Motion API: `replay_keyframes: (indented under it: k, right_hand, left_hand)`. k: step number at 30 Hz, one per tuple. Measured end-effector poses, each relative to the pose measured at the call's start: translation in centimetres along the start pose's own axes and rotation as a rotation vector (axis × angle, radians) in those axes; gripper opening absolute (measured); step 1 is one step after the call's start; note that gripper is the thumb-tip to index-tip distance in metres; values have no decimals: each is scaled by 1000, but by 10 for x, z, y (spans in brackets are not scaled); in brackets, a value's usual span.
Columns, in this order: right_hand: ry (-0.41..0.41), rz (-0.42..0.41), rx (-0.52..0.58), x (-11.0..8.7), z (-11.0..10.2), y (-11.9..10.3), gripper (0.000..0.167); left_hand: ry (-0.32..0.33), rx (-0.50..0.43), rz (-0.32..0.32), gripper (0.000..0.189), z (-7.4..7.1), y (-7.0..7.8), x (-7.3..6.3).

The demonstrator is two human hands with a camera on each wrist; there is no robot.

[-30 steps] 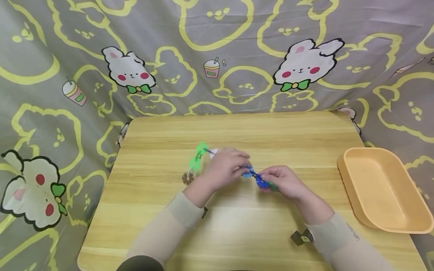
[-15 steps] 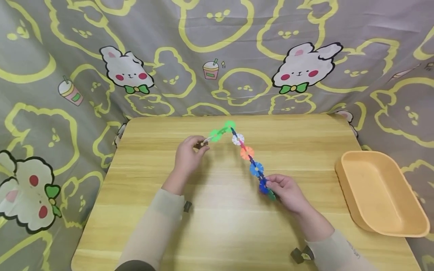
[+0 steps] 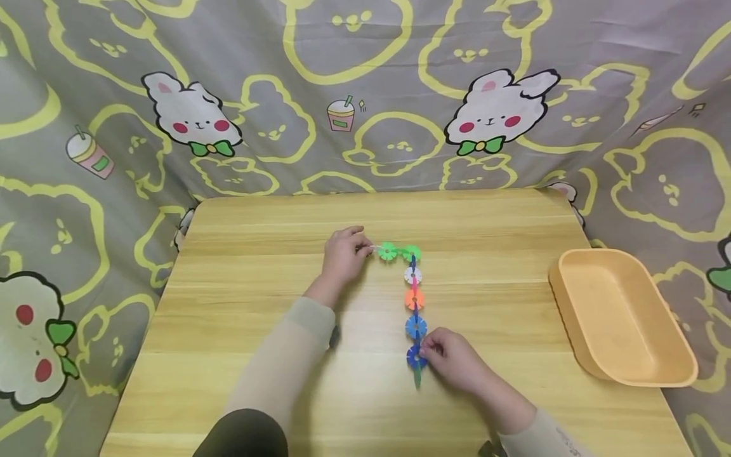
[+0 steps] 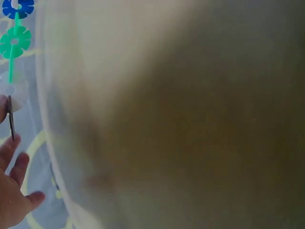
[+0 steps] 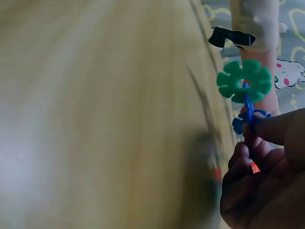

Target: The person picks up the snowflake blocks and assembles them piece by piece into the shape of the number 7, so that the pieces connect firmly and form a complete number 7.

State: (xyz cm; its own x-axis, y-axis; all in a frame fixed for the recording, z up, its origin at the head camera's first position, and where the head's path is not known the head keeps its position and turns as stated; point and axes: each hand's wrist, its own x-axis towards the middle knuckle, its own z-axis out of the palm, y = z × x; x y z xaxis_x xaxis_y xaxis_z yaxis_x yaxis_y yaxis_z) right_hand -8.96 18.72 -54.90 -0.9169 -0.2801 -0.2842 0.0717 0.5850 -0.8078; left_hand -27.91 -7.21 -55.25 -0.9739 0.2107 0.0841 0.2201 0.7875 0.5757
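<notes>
A chain of slotted plastic snowflake discs makes a corner over the table. Its short arm has two light green discs (image 3: 388,251); down the long arm come a white disc (image 3: 413,275), an orange disc (image 3: 414,299) and blue discs (image 3: 416,327). My left hand (image 3: 344,255) pinches the chain's left end, where the left wrist view shows a dark disc (image 4: 11,119) edge-on between thumb and finger. With thumb and fingertips, my right hand (image 3: 457,362) pinches a dark blue disc near the chain's near end. Beyond that grip sticks out a dark green disc (image 5: 244,81).
An orange-yellow plastic bin (image 3: 628,317) stands at the table's right side. Behind the wooden table (image 3: 257,285) hangs a patterned grey curtain (image 3: 308,165), which also runs along both sides.
My left hand has gone from the chain's middle to its left end and now pinches it. The long arm has swung from slanting to pointing straight toward me, and my right hand has come nearer.
</notes>
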Motion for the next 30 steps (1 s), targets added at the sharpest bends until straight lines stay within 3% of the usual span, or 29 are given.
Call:
replay_keyframes:
  k: [7,17,23,26,30]
  right_hand:
    - [61,39,-98,0,10,-3,10]
    - [45,75,-118,-4,8,-3,10]
    - [58,72,-112,-4,6,1,8]
    - [71,57,-106,-3,4,6,6]
    - [65,68,-94,-1,-8,14,5]
  left_hand:
    - [-4,28,-65,15,5,-2,-5]
    - [-76,-34,-115,13,8,2,-6]
    - [-87,-76,-132,14,5,0,-9]
    - [-70,-113,-137,22,-1,-7,-17]
    - [-70,-117,-160,37,-13,-16,-42]
